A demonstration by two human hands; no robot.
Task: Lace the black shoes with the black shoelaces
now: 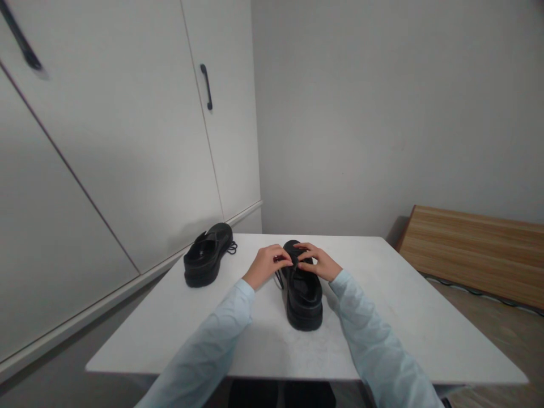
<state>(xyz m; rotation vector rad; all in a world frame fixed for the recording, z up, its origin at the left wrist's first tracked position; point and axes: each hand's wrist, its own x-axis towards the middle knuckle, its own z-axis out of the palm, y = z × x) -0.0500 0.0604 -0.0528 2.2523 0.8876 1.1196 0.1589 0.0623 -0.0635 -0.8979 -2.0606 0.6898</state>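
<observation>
A black lace-up shoe (304, 306) stands on the white table with its heel toward me and its toe pointing away. At its lacing, my left hand (269, 264) reaches in from the left with thumb and fingertips pinched together. My right hand (317, 262) comes from the other side, thumb and fingers closed near the shoe's tongue. Both seem to be on the black shoelace (279, 279), part of which hangs down the shoe's left side. The exact grip of the fingertips is too small and dark to make out.
Another black shoe (203, 262) rests at the table's left edge, its lace trailing to the right. The white table (395, 317) stands beside white cabinets (127, 141) with black handles. A wooden board (471, 249) leans by the wall at right.
</observation>
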